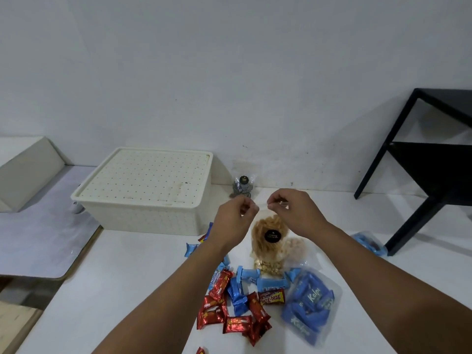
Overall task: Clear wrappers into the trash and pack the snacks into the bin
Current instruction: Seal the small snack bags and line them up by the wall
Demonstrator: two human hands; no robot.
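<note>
A: Snacks, nearest lot: red bars [231, 318] heaped at the front of the white table [115, 290], touching and overlapping one another. What lies beside them?

B: Blue packets [245, 284] mixed in just behind the red ones. To their right, a clear bag of blue packets [310, 306], lying flat.

A: Next item back?

B: Clear bag of pale sticks [268, 237] with a round black label, held upright above the table. Left hand [233, 218] and right hand [293, 213] both pinch its top edge, fingers curled, thumb against forefinger; the two hands sit close together, not touching.

A: Anything behind that bag?

B: A second clear bag with pale contents [296, 247], partly hidden, to its right. Further right, another blue packet bag [367, 242] near a black stand [419, 180].

A: And the bin?

B: Cream bin [145, 213], lid [148, 175] on, at the table's far left against the wall. One small dark-patterned pouch [242, 187] stands just right of it, by the wall.
</note>
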